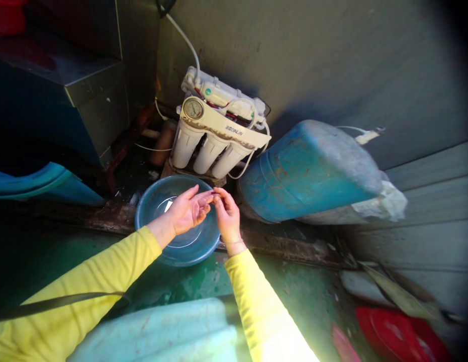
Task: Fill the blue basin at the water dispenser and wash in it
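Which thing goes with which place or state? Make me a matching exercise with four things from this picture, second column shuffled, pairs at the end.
Things:
1. Basin
2. Round gauge
3. Barrel
4. Left hand

Place or state:
A. Mounted on the white filter unit
B. Palm up
C. Wide open at the top
D. Blue, right of the filter unit

Right pairs: 1-C, 2-A, 3-D, 4-B

L hand [185,211] palm up over blue basin [176,255]; R hand [226,215] touches its fingertips. White filter unit [218,128] stands behind, nr blue barrel [307,171].
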`<state>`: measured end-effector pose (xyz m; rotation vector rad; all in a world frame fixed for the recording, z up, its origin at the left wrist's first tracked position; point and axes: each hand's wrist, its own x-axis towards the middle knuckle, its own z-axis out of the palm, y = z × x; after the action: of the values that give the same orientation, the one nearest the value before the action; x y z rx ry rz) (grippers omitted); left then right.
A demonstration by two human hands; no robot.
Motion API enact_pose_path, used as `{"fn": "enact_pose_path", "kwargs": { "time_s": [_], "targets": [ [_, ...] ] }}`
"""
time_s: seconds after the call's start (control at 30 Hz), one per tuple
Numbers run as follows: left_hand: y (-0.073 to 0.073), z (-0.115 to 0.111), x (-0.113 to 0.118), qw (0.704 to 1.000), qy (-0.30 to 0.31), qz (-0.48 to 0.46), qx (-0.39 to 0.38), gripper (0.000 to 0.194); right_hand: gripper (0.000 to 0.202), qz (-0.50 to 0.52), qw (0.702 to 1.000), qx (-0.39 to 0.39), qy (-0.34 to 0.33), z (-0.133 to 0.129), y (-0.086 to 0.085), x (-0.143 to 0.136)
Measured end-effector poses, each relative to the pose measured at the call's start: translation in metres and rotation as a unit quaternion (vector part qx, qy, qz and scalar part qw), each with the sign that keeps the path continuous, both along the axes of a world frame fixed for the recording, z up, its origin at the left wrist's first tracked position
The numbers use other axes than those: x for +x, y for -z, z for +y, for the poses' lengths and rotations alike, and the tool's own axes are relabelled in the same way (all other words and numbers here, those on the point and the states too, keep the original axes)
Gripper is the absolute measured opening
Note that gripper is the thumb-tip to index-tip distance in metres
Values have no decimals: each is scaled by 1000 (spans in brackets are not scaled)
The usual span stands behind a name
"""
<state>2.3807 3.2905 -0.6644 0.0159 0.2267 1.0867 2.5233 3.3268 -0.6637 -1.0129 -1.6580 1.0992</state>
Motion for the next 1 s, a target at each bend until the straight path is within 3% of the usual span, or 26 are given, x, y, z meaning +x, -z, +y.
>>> {"fn": "enact_pose_path", "kwargs": {
  "time_s": [0.13, 0.3, 0.5, 0.6, 0.7, 0.83, 1.0],
  "targets": [
    [-6, -5, 12, 1000, -13, 16, 10, 46, 23, -17, 998, 21, 65, -2, 1, -2],
    [-7, -6, 14, 995, -11, 91, 49, 51, 27, 6, 994, -52, 93, 6, -3, -2],
    [-5, -4, 8, 994, -1, 98, 57, 55, 37, 108, 976, -175, 68, 16, -5, 3],
    [-6, -2, 4, 996, -24, 67, 49, 53, 38, 168, 962, -214, 12, 12, -6, 2],
    [-8, -2, 3, 998, -41, 48, 32, 51, 33, 161, 971, -177, -31, 4, -6, -2],
    [-10, -5, 12, 997, -51, 54, 22, 51, 25, 116, 987, -104, 38, -3, -3, -9],
    [-8, -9, 25, 989, -59, 119, 60, 52, 24, 113, 983, -113, 92, -4, 3, -13]
  ]
}}
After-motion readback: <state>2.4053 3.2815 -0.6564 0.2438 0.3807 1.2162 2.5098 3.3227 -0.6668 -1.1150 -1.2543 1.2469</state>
